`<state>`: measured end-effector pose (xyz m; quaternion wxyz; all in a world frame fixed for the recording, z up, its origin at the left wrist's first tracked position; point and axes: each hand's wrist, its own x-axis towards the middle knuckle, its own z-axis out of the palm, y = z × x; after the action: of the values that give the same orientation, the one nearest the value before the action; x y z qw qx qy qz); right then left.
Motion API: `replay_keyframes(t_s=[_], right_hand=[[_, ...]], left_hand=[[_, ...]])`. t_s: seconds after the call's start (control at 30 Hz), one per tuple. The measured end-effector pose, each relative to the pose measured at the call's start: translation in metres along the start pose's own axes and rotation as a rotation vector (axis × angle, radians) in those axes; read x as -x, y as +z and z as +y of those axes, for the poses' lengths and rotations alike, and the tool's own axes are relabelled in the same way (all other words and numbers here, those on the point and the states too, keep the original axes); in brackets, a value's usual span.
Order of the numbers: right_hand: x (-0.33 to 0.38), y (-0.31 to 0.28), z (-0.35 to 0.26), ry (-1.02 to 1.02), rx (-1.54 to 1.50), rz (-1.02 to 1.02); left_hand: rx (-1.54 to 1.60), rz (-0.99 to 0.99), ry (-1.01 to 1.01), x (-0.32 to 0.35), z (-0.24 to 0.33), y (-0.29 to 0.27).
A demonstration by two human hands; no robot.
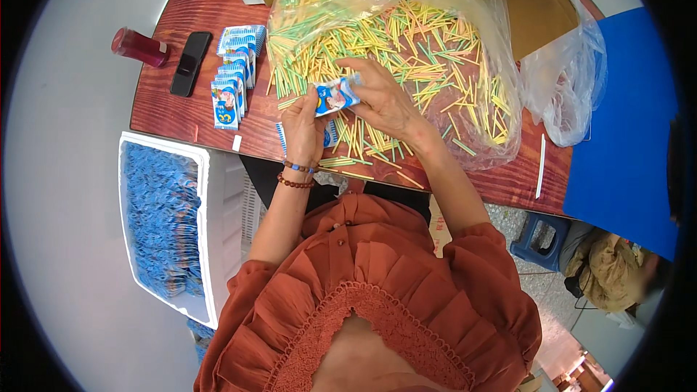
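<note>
Both hands hold a small blue and white packet (335,95) above the wooden table (174,112). My left hand (303,128) grips its lower left side; my right hand (381,98) pinches its right end. Under the hands lies a big heap of yellow and green straws (406,43) on a clear plastic bag (479,138). Another packet (330,136) lies flat under my left hand. A row of like packets (232,76) lies overlapping to the left.
A white crate (210,247) full of blue packets stands at the left below the table. A black phone (190,63) and a red bottle (138,46) lie at the table's left end. A cardboard box (537,0) is behind; a blue stool (541,239) at right.
</note>
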<state>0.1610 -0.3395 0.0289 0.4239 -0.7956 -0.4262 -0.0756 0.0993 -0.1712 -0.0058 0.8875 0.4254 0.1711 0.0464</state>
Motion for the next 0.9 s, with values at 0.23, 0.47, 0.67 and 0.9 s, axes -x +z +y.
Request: replay_keyframes(t_s=[0.23,0.47,0.67,0.9], right_hand=[[0.003,-0.003,0.002,0.0,-0.098,-0.084],[0.023,-0.035,0.025,0.227,-0.324,-0.032],[0.04,-0.084,0.065,0.387,0.625,-0.231],[0.038,-0.086,0.086,0.464,0.51,-0.247]], left_hand=[[-0.043,-0.03,-0.046,0.003,-0.005,0.002],[-0.121,0.03,0.054,0.007,-0.009,-0.003],[-0.006,0.021,0.105,0.006,0.006,-0.012],[0.032,0.036,0.079,0.007,0.011,-0.017]])
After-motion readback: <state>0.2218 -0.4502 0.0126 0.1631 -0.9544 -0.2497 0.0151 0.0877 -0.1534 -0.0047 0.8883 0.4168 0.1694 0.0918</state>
